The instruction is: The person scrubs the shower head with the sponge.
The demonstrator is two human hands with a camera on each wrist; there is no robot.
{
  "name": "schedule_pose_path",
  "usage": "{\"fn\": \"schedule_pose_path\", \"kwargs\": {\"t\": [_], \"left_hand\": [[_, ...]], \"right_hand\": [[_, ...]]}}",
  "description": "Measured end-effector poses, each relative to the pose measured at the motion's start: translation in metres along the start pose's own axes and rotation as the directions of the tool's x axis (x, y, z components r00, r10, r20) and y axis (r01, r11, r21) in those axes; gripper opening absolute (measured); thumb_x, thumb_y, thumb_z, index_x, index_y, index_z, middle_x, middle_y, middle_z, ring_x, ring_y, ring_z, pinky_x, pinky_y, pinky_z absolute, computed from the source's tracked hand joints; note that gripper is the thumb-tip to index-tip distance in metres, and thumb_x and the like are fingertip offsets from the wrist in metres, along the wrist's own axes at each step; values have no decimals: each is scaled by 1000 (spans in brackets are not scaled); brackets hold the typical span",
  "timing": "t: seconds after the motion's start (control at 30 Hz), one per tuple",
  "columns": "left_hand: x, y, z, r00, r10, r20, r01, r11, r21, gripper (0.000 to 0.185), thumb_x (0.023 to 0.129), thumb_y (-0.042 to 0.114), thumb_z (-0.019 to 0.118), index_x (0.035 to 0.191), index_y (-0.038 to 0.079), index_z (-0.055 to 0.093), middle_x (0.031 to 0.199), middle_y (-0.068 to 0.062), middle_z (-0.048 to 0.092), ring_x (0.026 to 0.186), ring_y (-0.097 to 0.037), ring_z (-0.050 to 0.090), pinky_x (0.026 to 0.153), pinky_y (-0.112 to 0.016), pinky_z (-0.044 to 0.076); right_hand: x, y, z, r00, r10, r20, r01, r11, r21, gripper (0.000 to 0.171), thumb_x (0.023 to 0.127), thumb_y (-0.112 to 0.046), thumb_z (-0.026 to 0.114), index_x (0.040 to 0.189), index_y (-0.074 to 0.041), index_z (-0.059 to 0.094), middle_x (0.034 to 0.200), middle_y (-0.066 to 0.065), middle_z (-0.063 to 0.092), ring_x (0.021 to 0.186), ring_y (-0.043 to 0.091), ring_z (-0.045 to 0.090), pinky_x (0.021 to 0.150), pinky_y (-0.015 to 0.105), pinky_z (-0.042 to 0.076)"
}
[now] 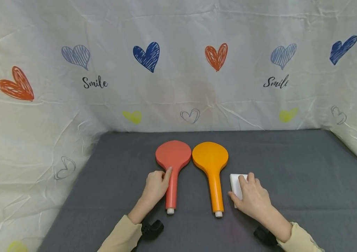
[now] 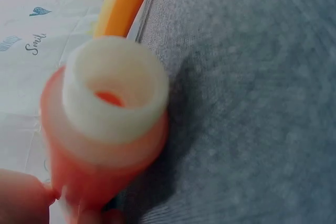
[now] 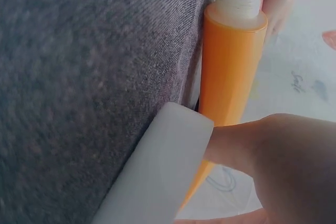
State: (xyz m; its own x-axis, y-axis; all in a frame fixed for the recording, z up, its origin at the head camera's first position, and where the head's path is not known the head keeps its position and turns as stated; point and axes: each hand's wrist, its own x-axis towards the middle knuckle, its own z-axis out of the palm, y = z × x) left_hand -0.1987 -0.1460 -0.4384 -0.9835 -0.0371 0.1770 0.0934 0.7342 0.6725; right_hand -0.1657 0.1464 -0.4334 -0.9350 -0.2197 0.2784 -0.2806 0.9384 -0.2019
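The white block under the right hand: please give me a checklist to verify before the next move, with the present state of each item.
1. Right hand touches white block: ok.
2. Block firmly gripped: cannot tell.
3. Left hand touches red shower head: ok.
4. Orange shower head free of both hands: ok.
5. Both heads flat on grey mat: ok.
6. Block apart from orange handle: cannot tell.
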Motion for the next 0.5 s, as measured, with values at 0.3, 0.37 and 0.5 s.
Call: {"fn": "schedule_pose_path", "kwargs": {"t": [0.3, 0.37, 0.5], "left_hand": [[-2, 0, -26, 992, 123, -9, -118, 968, 221, 40, 96, 33, 52, 71, 2, 54, 59, -6, 45, 49, -19, 43, 44, -29, 37], [-2, 0, -36, 976, 216, 2, -208, 937, 282, 37, 95, 32, 53, 95, -5, 58, 82, -18, 56, 72, -29, 56, 63, -39, 48], [-3, 0, -50, 950, 306, 57, -305, 885, 351, 59, 95, 39, 51, 135, -3, 40, 139, -27, 34, 128, -43, 30, 98, -63, 26]], "right_hand": [[7, 10, -2, 991, -64, -119, 64, 998, -4, 60, 81, -42, 69, 120, 2, 55, 113, 24, 50, 96, 38, 52, 69, 48, 47], [11, 14, -3, 983, -106, -149, 108, 994, 9, 63, 82, -40, 68, 129, -1, 51, 128, 24, 45, 112, 40, 45, 82, 57, 40], [17, 19, -5, 972, -164, -168, 171, 985, 23, 71, 83, -38, 67, 140, -7, 40, 145, 19, 30, 131, 38, 29, 93, 65, 28]]}}
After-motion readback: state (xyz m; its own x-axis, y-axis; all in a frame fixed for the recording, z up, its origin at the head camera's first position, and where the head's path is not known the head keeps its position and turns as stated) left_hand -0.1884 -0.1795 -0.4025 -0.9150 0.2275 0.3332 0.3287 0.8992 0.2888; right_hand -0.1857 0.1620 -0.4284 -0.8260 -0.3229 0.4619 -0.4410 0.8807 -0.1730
